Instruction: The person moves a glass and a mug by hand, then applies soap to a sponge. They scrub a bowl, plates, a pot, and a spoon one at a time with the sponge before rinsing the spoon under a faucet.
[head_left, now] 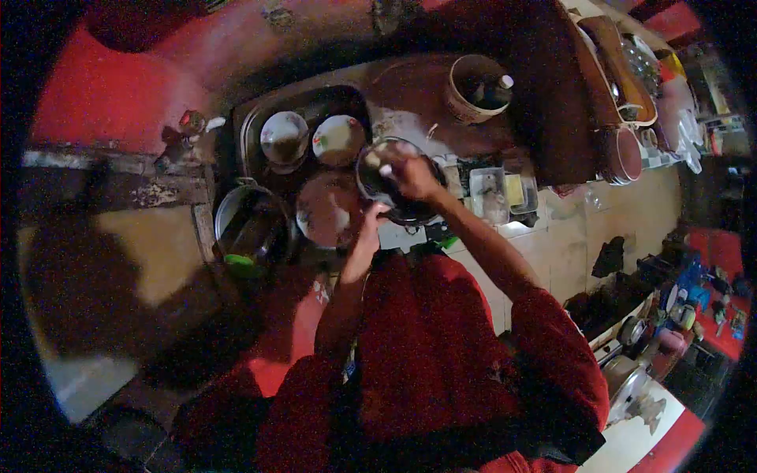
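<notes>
A round dark pan (402, 211) is tipped toward me at the right edge of the sink. My left hand (374, 220) is closed on its near left rim. Inside the pan, my right hand (415, 175) is closed and pressed toward the inner surface. Small pale patches show beside its fingers, too blurred to name. Just left of the pan sits a large round basin (323, 211). Behind that basin, two pale bowls (285, 135) (339, 139) stand in the sink (251, 134).
A tap (193, 124) is at the left wall. A big pot (236, 213) with a green item stands below it. On the counter are a bucket (461, 110) holding a bottle, and clear plastic containers (490, 197). A rack of utensils (623, 75) is at the right.
</notes>
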`<state>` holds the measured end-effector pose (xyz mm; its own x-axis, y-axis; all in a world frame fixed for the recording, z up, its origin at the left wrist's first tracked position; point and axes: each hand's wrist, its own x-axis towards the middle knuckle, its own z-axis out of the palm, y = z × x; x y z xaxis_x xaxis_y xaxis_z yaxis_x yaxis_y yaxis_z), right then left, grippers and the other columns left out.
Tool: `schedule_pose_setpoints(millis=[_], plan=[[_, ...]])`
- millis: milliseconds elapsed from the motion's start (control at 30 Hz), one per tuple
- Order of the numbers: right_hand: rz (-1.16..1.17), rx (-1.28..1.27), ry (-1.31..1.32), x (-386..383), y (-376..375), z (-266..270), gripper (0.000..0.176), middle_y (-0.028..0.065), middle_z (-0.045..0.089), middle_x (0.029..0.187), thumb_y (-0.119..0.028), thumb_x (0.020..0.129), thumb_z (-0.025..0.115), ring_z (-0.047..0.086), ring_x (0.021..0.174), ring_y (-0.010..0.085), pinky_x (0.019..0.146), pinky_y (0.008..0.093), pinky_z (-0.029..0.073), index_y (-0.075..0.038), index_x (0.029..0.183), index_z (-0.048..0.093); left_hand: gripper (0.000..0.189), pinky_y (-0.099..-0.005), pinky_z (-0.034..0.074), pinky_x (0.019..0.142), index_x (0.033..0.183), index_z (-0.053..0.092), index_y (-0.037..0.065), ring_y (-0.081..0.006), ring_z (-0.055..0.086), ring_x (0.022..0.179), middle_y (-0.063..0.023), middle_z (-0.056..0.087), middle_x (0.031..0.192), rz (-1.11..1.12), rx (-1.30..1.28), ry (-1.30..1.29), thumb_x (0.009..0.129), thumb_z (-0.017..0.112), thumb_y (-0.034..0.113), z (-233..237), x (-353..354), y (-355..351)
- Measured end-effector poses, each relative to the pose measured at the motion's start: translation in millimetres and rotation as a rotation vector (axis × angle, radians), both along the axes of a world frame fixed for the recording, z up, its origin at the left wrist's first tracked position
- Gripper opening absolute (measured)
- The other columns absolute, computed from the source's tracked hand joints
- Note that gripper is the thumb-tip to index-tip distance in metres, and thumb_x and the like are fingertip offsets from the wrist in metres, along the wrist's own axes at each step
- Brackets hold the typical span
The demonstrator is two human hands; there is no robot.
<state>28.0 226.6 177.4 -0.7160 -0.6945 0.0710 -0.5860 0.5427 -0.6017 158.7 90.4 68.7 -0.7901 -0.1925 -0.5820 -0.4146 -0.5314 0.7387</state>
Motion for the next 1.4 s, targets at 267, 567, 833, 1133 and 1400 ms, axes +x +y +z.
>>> schedule_pose_setpoints(millis=[267, 567, 833, 1133, 1400], plan=[[0.055, -0.116, 0.159, 34, -13, 77, 0.054, 0.0174, 0.056, 0.110, -0.019, 0.067, 0.070, 0.057, 0.097, 0.0360, 0.076, 0.0413, 0.051, -0.004, 0.114, 0.051, 0.034, -0.0356, 0.048, 0.077, 0.099, 0.063, 0.011, -0.0204, 0.061, 0.086, -0.0049, 0.064, 0.095, 0.083, 0.268, 0.100, 0.080, 0.057, 0.038, 174, -64, -40], [-0.776, -0.669, -0.246, -67, 19, 106, 0.046, 0.0098, 0.061, 0.096, -0.023, 0.077, 0.072, 0.057, 0.085, 0.0197, 0.078, 0.0332, 0.046, 0.002, 0.112, 0.055, 0.048, -0.0487, 0.031, 0.106, 0.132, 0.046, 0.010, -0.0291, 0.045, 0.122, -0.0074, 0.047, 0.135, 0.469, 0.461, 0.318, 0.095, 0.038, 0.041, 183, -89, 17], [-0.589, -0.342, 0.520, -24, -7, 41, 0.041, 0.0195, 0.051, 0.114, -0.027, 0.084, 0.058, 0.047, 0.105, 0.0385, 0.089, 0.0458, 0.038, -0.011, 0.121, 0.055, 0.032, -0.0349, 0.037, 0.095, 0.111, 0.053, 0.010, -0.0185, 0.049, 0.105, -0.0010, 0.054, 0.111, 0.477, 0.178, 0.396, 0.084, 0.062, 0.023, 135, -78, 23], [-0.121, -0.590, 0.350, -14, 9, 47, 0.046, 0.0178, 0.048, 0.125, -0.024, 0.081, 0.058, 0.043, 0.118, 0.0380, 0.101, 0.0483, 0.031, -0.012, 0.124, 0.048, 0.029, -0.0317, 0.043, 0.087, 0.114, 0.054, 0.010, -0.0154, 0.054, 0.098, 0.0003, 0.056, 0.103, 0.314, 0.370, 0.436, 0.085, 0.055, 0.015, 132, -67, 15], [-0.742, -0.807, -0.834, -10, 78, -7, 0.042, 0.0037, 0.057, 0.096, -0.018, 0.078, 0.068, 0.054, 0.083, 0.0146, 0.072, 0.0288, 0.045, -0.005, 0.113, 0.048, 0.026, -0.0367, 0.042, 0.094, 0.104, 0.062, 0.007, -0.0272, 0.058, 0.107, -0.0148, 0.062, 0.106, -0.504, -0.804, 0.783, 0.079, 0.065, 0.015, 91, -20, 8]])
